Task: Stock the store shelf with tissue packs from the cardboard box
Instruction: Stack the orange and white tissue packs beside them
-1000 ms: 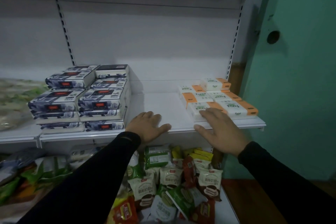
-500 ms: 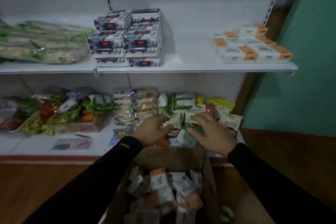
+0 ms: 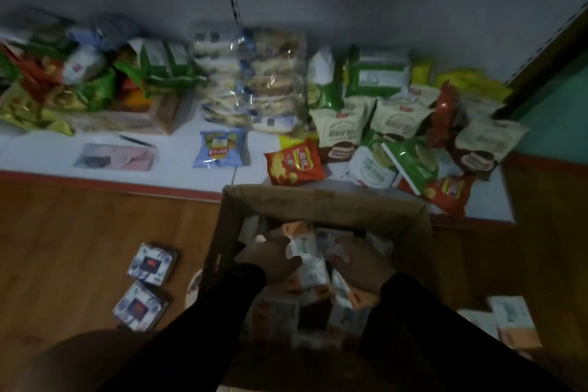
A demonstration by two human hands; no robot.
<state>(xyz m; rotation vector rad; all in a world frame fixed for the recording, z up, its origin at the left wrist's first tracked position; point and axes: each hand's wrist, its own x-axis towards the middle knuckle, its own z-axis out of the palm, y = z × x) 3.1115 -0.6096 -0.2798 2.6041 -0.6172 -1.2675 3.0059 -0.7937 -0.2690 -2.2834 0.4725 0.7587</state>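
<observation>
The open cardboard box [image 3: 318, 200] stands on the wooden floor in front of the bottom shelf, holding several white-and-orange tissue packs [image 3: 280, 312]. One white-and-orange tissue pack [image 3: 307, 259] stands on end above the others, pressed between both hands. My left hand [image 3: 270, 261] grips its left side with the fingers over its top. Against its right side rests my right hand [image 3: 359, 267]. Both black sleeves cover the near part of the box. The upper shelf is out of view.
The white bottom shelf [image 3: 178, 165] carries many snack bags, among them a red one [image 3: 294, 162] near the box. Two dark tissue packs [image 3: 152, 262] lie on the floor to the left, and white-and-orange packs [image 3: 512, 318] to the right. A green wall [image 3: 553, 111] stands right.
My view has dropped from the upper shelf to the box. Both hands came down from the shelf edge into the box and closed around one white-and-orange pack.
</observation>
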